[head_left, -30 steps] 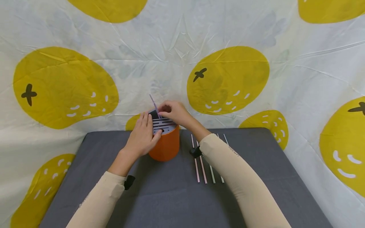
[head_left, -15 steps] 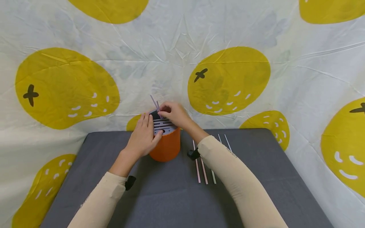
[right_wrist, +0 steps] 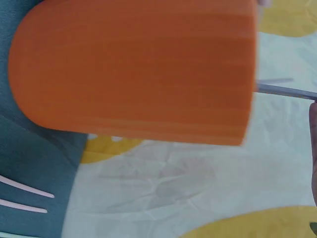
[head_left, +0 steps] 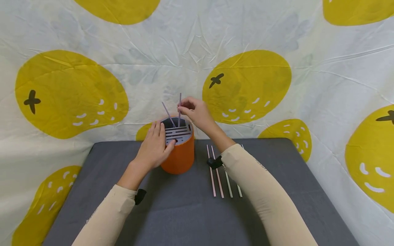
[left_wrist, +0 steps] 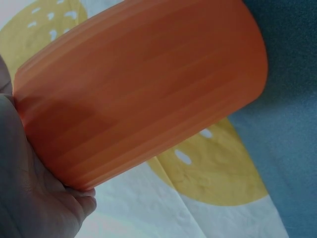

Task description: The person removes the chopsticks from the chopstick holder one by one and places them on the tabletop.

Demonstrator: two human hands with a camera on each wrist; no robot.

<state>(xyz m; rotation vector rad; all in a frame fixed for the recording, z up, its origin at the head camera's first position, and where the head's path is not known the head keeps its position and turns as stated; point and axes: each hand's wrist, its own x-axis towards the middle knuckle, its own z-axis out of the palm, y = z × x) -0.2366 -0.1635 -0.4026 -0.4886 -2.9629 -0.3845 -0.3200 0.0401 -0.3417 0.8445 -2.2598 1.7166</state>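
Note:
An orange cylindrical holder (head_left: 178, 159) with a grey slotted top (head_left: 186, 136) stands at the back of the table. My left hand (head_left: 152, 147) rests on its left rim, fingers straight, thumb near the front edge. Above the dark rear opening my right hand (head_left: 197, 111) pinches a purple chopstick (head_left: 180, 99), nearly upright, its lower end at the opening. Another purple chopstick (head_left: 168, 114) leans left out of the same opening. In the right wrist view, a chopstick (right_wrist: 285, 91) sticks out past the orange wall (right_wrist: 138, 69); only a sliver of the hand shows there.
Several pale chopsticks lie side by side right of the holder, pink ones (head_left: 212, 182) and greenish ones (head_left: 228, 186), partly covered by the right forearm (head_left: 261, 184). Behind the grey-covered table (head_left: 178, 215) hangs a white cloth (head_left: 172, 44) with yellow fruit prints.
My right hand has risen and shifted right from the opening, lifting the chopstick more upright. The other purple chopstick stays leaning. My left hand has hardly moved.

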